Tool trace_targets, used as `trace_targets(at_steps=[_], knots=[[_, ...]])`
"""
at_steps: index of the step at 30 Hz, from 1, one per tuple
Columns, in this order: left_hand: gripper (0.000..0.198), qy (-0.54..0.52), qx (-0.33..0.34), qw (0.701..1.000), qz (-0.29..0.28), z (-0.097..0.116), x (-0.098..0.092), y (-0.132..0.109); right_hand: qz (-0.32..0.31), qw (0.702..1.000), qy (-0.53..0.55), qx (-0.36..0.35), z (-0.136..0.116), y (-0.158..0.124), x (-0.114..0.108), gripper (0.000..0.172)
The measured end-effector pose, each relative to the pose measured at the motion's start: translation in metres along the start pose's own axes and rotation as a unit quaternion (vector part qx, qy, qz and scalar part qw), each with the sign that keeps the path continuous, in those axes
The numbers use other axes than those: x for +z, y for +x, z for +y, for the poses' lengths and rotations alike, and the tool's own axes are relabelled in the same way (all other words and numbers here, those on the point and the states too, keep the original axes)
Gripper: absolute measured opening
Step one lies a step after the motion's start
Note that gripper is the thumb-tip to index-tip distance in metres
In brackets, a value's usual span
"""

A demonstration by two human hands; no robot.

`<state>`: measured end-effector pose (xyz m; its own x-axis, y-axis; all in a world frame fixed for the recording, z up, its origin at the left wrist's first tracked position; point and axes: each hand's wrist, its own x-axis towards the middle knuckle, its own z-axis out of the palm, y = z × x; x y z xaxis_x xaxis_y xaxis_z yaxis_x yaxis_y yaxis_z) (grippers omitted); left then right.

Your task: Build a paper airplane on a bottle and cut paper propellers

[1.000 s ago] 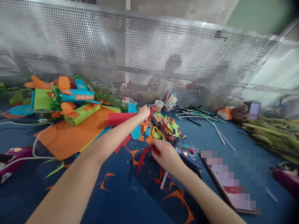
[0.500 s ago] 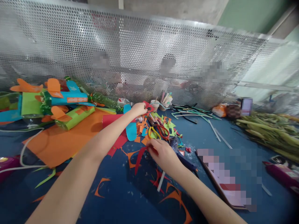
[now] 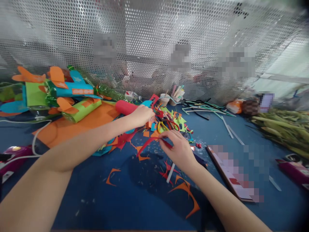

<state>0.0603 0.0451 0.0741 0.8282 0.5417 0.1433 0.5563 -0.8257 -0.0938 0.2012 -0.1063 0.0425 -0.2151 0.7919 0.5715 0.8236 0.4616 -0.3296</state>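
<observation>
Perforated screen (image 3: 147,27) behind, both arms out over a littered counter (image 3: 96,199)

Silvery and punched full of holes, the screen spans the far side of the blue counter. From my remote seat I follow the left forearm as it slants in from the lower left, elbow bent, and reaches forward and right. The left hand (image 3: 142,116) is turned back upward, its fingertips aimed right toward the paper scraps (image 3: 181,121). It covers the near end of a red paper tube (image 3: 126,108), with a bit of blue paper (image 3: 147,103) showing just beyond the knuckles. Its grip is hidden from me, so I cannot tell whether it holds anything.

I find the right forearm rising from the lower right corner, angled up and to the left. The right hand (image 3: 180,149) sits lower and closer, wrist fairly straight, fingers curved over with thumb and forefinger pinching a red paper strip (image 3: 147,141). That strip arcs down leftward, its tail above an orange offcut (image 3: 144,158). Just past these fingertips I see yellow scissor handles (image 3: 162,127). A white stick (image 3: 171,173) lies below the palm.
</observation>
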Motion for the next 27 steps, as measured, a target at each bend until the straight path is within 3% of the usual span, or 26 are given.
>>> trace_targets(at_steps=[3, 5, 8, 11, 15, 17, 19, 21, 24, 27], knots=[[0.016, -0.007, 0.178, 0.984, 0.011, 0.006, -0.007, -0.023, -0.054, 0.993, -0.034, -0.098, -0.011, -0.005, 0.003, 0.009], [0.015, 0.007, 0.232, 0.972, 0.03, 0.016, -0.004, -0.041, -0.129, 0.976, -0.089, -0.153, -0.019, -0.01, 0.007, 0.011], [0.019, 0.018, 0.25, 0.966, 0.061, 0.03, 0.008, -0.068, -0.255, 0.942, -0.147, -0.162, -0.031, -0.015, 0.009, 0.009], [0.028, 0.007, 0.235, 0.968, 0.093, 0.036, 0.02, -0.085, -0.33, 0.93, -0.104, -0.12, -0.035, -0.015, -0.004, 0.011], [0.041, -0.026, 0.222, 0.968, 0.112, 0.033, 0.027, -0.092, -0.331, 0.94, -0.065, -0.044, -0.018, -0.013, -0.036, 0.017], [0.042, -0.042, 0.216, 0.968, 0.122, 0.032, 0.029, -0.094, -0.305, 0.938, -0.157, 0.052, -0.002, -0.016, -0.05, 0.017], [0.038, -0.053, 0.209, 0.966, 0.141, 0.033, 0.031, -0.097, -0.261, 0.915, -0.283, 0.121, 0.015, -0.024, -0.057, 0.02], [0.032, -0.065, 0.21, 0.961, 0.166, 0.036, 0.031, -0.101, -0.247, 0.891, -0.363, 0.117, 0.029, -0.036, -0.058, 0.02], [0.021, -0.104, 0.214, 0.951, 0.199, 0.046, 0.03, -0.113, -0.253, 0.886, -0.376, 0.097, 0.042, -0.053, -0.051, 0.024], [0.02, -0.122, 0.209, 0.958, 0.155, 0.06, 0.028, -0.127, -0.229, 0.897, -0.354, 0.133, 0.049, -0.063, -0.039, 0.031]])
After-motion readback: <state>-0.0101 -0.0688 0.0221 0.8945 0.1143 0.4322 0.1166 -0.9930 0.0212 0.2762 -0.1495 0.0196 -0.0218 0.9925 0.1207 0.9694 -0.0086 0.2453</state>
